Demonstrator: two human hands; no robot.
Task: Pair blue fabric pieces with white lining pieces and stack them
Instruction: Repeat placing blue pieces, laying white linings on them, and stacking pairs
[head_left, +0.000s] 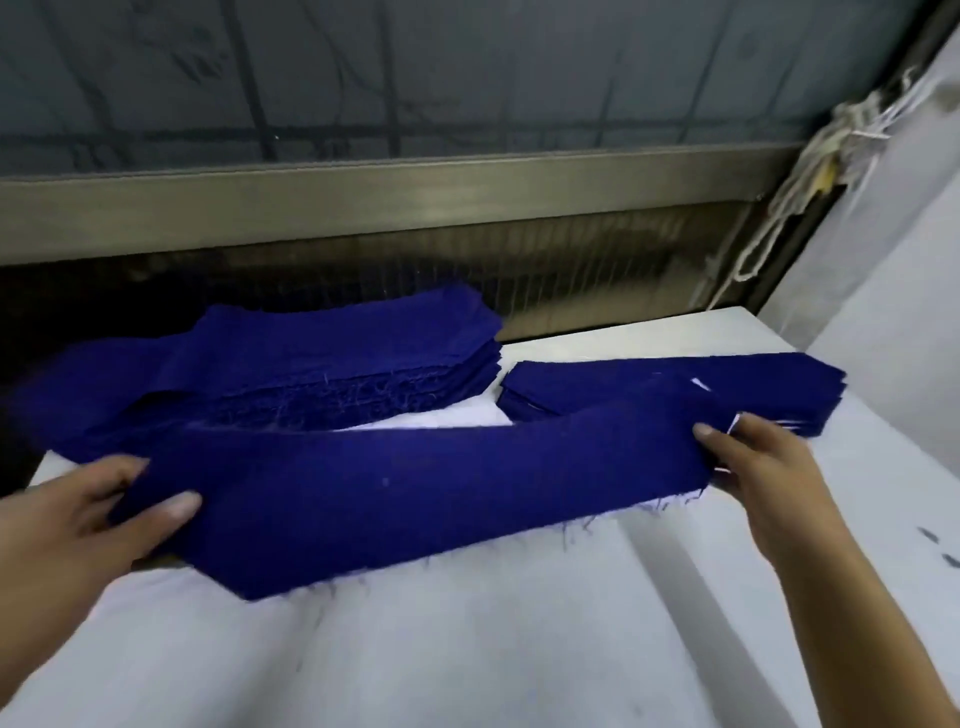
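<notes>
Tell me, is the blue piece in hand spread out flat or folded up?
Spread out. The blue piece runs full length between the left hand and right hand, each gripping an end, no fold showing.

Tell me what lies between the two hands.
In the head view, one long blue fabric piece spans the whole stretch: the left hand grips its left end, the right hand pinches its right end, above the white table.

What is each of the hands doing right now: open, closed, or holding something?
Left hand: holding the left end of the long blue fabric piece, thumb on top.
Right hand: holding the right end of the same piece.
</notes>
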